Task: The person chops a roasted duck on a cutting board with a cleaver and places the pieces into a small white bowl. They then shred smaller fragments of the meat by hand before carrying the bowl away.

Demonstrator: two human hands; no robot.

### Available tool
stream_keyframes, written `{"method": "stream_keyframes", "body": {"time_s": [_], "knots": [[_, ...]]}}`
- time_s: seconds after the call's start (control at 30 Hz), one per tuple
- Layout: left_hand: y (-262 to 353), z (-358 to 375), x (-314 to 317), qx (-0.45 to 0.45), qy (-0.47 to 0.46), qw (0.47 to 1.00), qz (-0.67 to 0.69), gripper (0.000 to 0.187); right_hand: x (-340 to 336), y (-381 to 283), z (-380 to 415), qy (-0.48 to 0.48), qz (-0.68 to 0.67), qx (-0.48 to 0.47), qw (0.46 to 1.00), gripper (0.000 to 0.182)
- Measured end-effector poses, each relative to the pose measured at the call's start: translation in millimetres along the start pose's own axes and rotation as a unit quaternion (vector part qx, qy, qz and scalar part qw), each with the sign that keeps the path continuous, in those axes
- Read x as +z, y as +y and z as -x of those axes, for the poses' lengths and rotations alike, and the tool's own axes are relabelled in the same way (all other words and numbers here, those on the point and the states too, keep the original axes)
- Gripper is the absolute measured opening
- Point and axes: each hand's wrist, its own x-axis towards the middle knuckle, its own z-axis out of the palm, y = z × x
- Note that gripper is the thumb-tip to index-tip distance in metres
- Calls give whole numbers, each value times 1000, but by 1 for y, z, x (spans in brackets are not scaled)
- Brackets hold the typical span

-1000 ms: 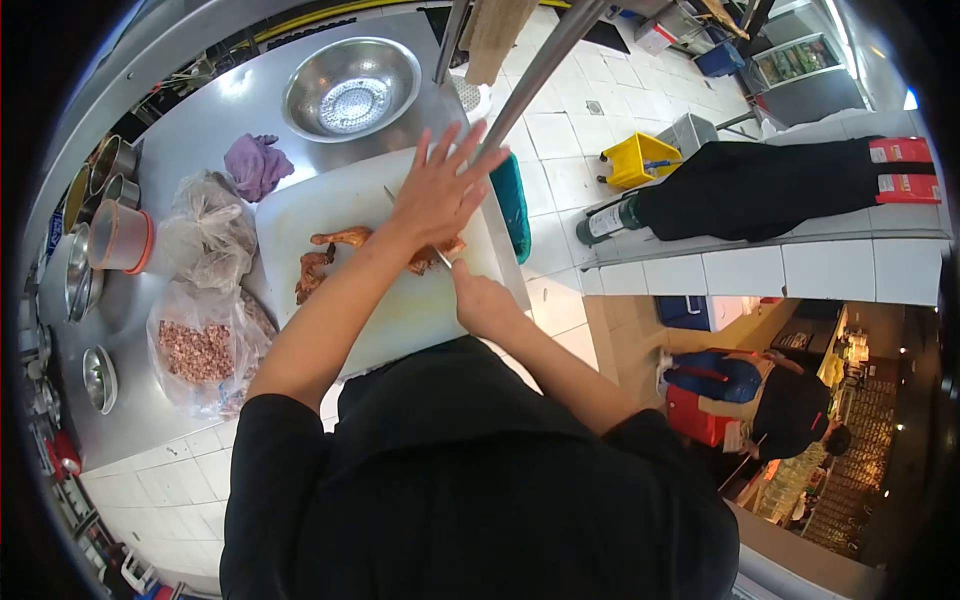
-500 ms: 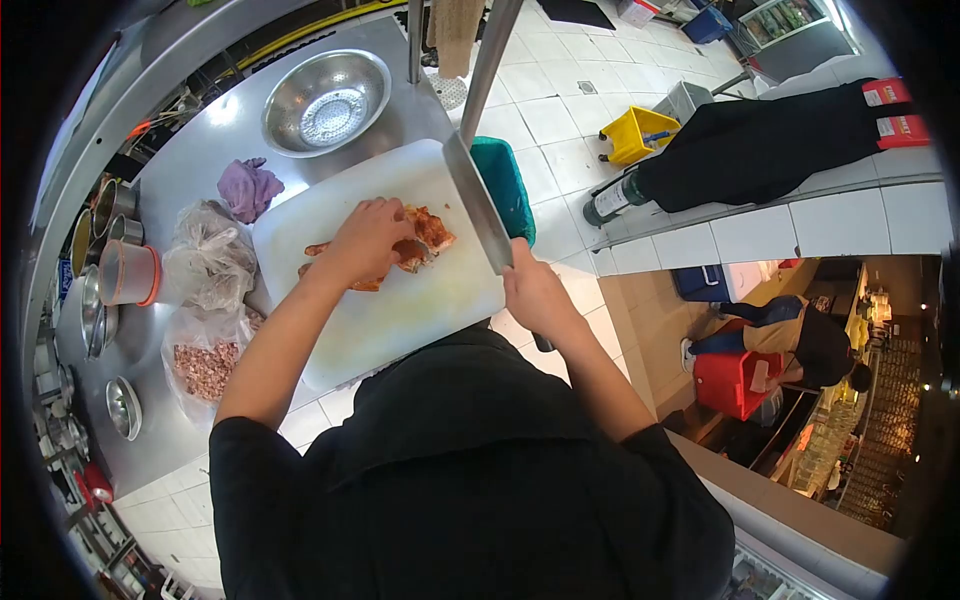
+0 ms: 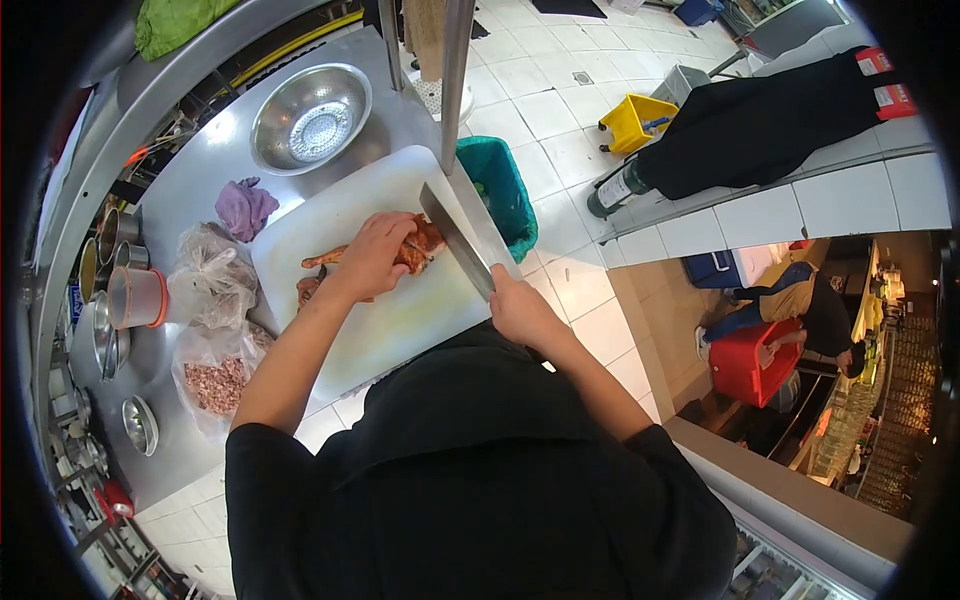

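A piece of browned roast poultry (image 3: 418, 262) lies on the white cutting board (image 3: 350, 350). My left hand (image 3: 380, 258) is closed over it, fingers curled round its top and pressing it to the board. A leg-like end (image 3: 322, 260) sticks out to the left of that hand, and a smaller brown piece (image 3: 308, 287) lies below it. My right hand (image 3: 522, 308) grips a wide-bladed cleaver (image 3: 460, 243) by the handle. The blade slants up and left, its far end right by the meat's right side.
A steel bowl (image 3: 312, 118) stands behind the board. Left of the board are a purple cloth (image 3: 246, 208), a knotted plastic bag (image 3: 212, 275), a bag of chopped pink meat (image 3: 215, 385) and a plastic tub (image 3: 138, 297). A green-lined bin (image 3: 510, 205) stands at the table's right edge. A person (image 3: 815, 310) bends over a red bin (image 3: 745, 365).
The cleaver has come down and left, closer to the meat's right side. My left hand stays on the meat, and more of the leg end now shows. The view has shifted slightly.
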Motion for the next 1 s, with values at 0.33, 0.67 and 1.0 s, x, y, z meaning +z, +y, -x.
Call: {"method": "stream_keyframes", "body": {"time_s": [0.33, 0.67, 1.0], "knots": [[-3, 0, 0, -11, 57, 993, -102, 66, -18, 0, -32, -4, 43, -63, 997, 21], [23, -1, 39, -248, 126, 957, -79, 66, -12, 11, -49, 17, 27, -62, 998, 26], [32, 33, 8, -282, 115, 950, 64, 48, -14, 2, -42, 2, 19, -30, 999, 20]]}}
